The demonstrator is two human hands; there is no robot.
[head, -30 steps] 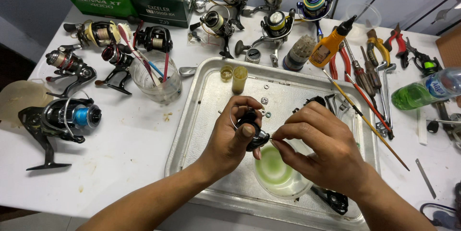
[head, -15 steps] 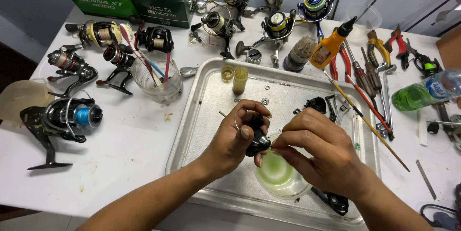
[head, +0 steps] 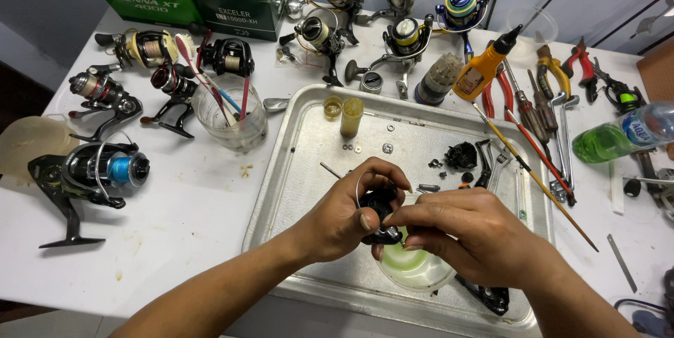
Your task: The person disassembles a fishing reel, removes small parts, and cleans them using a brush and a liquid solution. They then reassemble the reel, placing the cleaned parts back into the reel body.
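Both my hands grip one black reel part (head: 381, 213): left hand (head: 344, 215) cups it, right hand (head: 467, 229) pinches it, above the green bowl (head: 414, 268) in the metal tray (head: 302, 155).

Around the metal tray (head: 295, 162), open tabletop lies only to its left front. A plastic cup of brushes (head: 232, 117) and fishing reels (head: 105, 169) crowd its left rear, more reels line its back edge, and pliers and screwdrivers (head: 540, 110) block its right side. Inside, the left half is bare; small parts (head: 460, 155) clutter the right.
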